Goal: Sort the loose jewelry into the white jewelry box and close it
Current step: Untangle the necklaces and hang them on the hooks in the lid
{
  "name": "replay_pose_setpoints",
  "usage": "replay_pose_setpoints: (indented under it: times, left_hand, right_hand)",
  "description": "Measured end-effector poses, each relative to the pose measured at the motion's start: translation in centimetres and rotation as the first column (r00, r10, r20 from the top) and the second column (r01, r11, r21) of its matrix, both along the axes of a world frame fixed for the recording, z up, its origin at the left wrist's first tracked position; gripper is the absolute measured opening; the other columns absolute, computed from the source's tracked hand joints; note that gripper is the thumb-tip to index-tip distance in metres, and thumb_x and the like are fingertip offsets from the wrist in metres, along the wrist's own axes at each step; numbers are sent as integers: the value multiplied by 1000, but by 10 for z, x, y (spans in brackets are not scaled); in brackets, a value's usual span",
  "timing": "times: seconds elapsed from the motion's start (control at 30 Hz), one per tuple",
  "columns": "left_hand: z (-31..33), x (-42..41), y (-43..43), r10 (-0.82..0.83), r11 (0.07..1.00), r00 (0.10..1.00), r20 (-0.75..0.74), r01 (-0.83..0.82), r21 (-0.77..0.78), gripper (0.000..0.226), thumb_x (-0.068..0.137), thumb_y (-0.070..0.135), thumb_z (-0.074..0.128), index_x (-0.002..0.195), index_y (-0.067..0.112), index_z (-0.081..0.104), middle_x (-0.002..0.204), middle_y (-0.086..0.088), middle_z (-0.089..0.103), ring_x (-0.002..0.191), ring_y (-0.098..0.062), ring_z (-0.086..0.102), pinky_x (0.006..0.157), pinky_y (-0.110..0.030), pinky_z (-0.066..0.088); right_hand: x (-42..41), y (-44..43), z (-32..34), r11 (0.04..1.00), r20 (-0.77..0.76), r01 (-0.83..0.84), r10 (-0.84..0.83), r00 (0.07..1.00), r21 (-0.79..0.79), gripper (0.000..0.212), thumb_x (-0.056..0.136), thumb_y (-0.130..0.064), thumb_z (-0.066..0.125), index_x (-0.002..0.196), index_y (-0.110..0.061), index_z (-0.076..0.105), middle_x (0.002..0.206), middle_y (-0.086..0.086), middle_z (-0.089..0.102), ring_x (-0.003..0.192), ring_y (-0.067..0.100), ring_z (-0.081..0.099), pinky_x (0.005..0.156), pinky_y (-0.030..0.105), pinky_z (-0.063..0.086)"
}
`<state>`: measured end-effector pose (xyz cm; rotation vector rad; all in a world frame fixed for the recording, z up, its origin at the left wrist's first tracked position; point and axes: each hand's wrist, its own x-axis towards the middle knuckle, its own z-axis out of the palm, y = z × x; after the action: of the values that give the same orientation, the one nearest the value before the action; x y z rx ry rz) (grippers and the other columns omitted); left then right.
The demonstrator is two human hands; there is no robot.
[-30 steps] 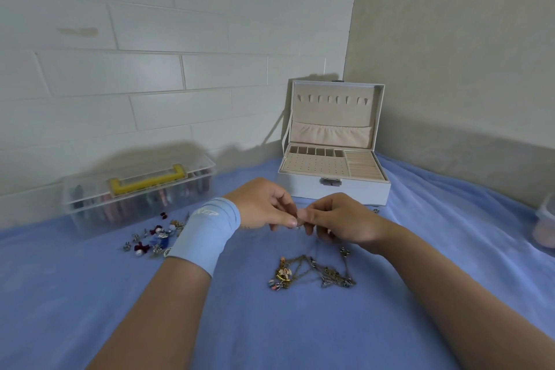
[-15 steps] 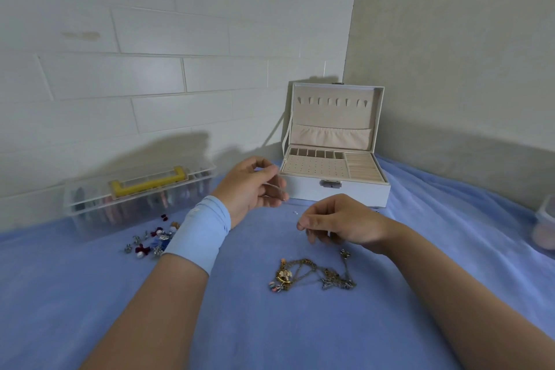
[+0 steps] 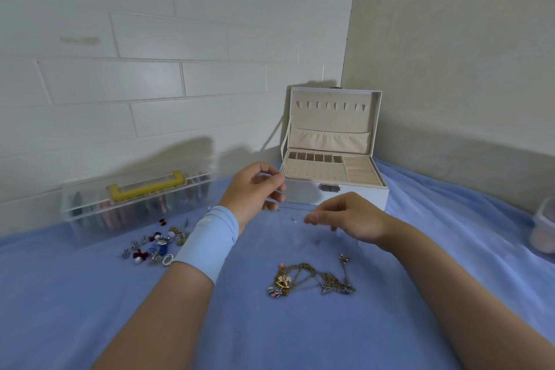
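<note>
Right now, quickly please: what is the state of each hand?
Left hand: pinching one end of a fine chain, barely visible.
Right hand: pinching what seems its other end.

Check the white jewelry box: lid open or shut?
Open. The white jewelry box has its lid standing upright, inner lining facing the camera, and the tray compartments below are exposed.

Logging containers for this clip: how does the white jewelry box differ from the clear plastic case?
The white jewelry box is opaque and open, lid upright; the clear plastic case is see-through and shut. The jewelry box's compartments look empty; the case holds items. Both sit on the blue cloth.
</note>
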<state>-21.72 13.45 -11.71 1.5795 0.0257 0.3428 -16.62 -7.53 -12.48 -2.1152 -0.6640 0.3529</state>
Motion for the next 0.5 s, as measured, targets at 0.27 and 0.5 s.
replay_pose_setpoints:
  times: [0.27,0.5]
  left_hand:
    - [5,-3,-16,-136,968,990,34,125,217,8,95,12,61,87,13,60,70,-2,67,58,-17,54,55,-22,41]
    - [3,2,-12,-120,990,990,-80,125,65,13,99,12,52,87,16,47,56,3,38,45,-12,29,44,-20,22]
  right_hand:
    - [-7,19,0,937,24,-6,-3,1000,349,9,86,-17,78,87,-9,81,81,1,77,74,5,66,72,14,49]
    - [-4,7,5,831,-213,-45,194,958,554,21,90,-19,55,74,-7,59,73,14,65,73,29,60,81,41,51]
